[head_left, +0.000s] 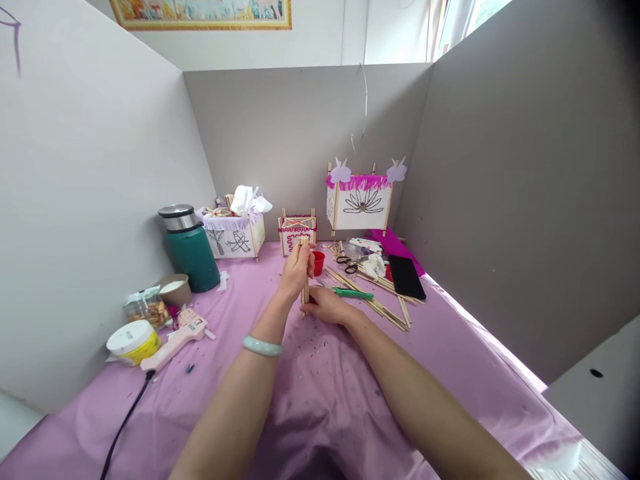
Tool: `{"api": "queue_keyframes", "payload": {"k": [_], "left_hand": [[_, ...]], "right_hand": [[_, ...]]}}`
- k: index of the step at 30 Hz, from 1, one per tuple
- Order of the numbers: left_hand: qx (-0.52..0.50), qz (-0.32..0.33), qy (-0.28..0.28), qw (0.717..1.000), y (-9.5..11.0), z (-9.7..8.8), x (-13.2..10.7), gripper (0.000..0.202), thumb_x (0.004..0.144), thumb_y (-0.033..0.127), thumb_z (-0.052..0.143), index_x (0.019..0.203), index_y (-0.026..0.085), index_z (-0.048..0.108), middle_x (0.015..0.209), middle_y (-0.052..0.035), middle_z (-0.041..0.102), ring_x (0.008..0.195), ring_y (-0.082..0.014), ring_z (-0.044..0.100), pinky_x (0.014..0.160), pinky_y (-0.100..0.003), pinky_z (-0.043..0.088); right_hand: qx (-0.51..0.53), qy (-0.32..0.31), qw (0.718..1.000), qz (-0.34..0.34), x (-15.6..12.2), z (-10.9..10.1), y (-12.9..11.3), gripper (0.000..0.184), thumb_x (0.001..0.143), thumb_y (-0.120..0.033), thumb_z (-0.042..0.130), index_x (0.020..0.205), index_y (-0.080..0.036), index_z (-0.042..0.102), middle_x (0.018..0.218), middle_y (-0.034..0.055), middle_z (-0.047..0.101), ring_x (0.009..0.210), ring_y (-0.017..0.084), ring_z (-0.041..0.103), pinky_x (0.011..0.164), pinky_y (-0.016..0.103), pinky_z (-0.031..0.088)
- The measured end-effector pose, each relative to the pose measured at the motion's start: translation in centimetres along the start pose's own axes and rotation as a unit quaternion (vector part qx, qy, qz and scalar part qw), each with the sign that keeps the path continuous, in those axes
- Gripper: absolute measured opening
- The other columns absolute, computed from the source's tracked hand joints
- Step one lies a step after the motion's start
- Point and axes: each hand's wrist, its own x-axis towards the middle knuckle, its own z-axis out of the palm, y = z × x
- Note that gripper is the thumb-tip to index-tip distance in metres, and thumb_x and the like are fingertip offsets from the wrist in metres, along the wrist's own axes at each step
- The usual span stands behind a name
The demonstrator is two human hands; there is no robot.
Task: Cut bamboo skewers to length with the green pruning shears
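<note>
A small bundle of thin wooden sticks [305,291] stands upright in front of me, over the cloth. My left hand [297,265] is wrapped round its upper part, with the stick tops showing above the fingers. Down at the lower end, my right hand [325,305] closes its fingers on the same sticks. Just beyond the hands are a red cup [319,263] and a little stick-framed box with red trim [290,240]. Green-handled pliers [354,293] lie to the right of my right hand.
Loose sticks [387,313], black-handled scissors [347,264] and a black phone [407,277] lie right. Decorated paper lanterns [363,205] stand at the back. On the left are a green bottle [194,260], a yellow-and-white tub [134,343] and a corded pink glue gun [175,341]. Grey partitions [305,127] enclose the table.
</note>
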Motion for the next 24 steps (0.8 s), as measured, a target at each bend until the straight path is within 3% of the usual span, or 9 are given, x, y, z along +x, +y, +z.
{"api": "queue_keyframes", "payload": {"k": [6,12,18,24], "left_hand": [[-0.001,0.005,0.015,1.000,-0.3,0.1,-0.1,0.038,0.084,0.056,0.051,0.083,0.018,0.051,0.056,0.0063,0.042,0.042,-0.0056,0.038,0.041,-0.018,0.033],[0.022,-0.004,0.023,0.999,0.3,0.0,-0.1,0.038,0.084,0.056,0.050,0.082,0.018,0.050,0.058,0.0053,0.046,0.043,-0.0060,0.042,0.041,-0.019,0.036],[0.029,-0.004,0.051,0.998,1.1,0.3,-0.7,0.036,0.084,0.054,0.052,0.079,0.018,0.049,0.059,0.0043,0.050,0.045,-0.0069,0.047,0.043,-0.019,0.038],[0.028,-0.023,0.003,0.999,1.4,0.0,-0.7,0.033,0.084,0.050,0.055,0.077,0.019,0.047,0.060,0.0044,0.051,0.047,-0.0070,0.048,0.046,-0.020,0.041]], "right_hand": [[0.030,0.023,0.999,0.025,-0.3,-0.9,-0.3,0.022,0.076,-0.036,0.068,0.078,-0.015,0.060,0.072,-0.0006,0.059,0.063,0.012,0.050,0.057,0.023,0.034],[0.028,0.029,0.999,0.015,-0.1,-0.1,-0.8,0.008,0.079,-0.019,0.063,0.075,-0.015,0.057,0.070,-0.0003,0.059,0.064,0.012,0.051,0.059,0.023,0.034],[0.036,0.012,0.999,-0.016,0.2,-0.1,-0.9,0.007,0.079,-0.015,0.059,0.076,-0.016,0.054,0.077,0.0010,0.061,0.070,0.014,0.053,0.065,0.024,0.037],[0.067,-0.017,0.997,-0.024,0.4,0.0,-0.1,0.004,0.081,-0.015,0.056,0.079,-0.017,0.054,0.080,0.0009,0.061,0.074,0.014,0.054,0.069,0.024,0.040]]}}
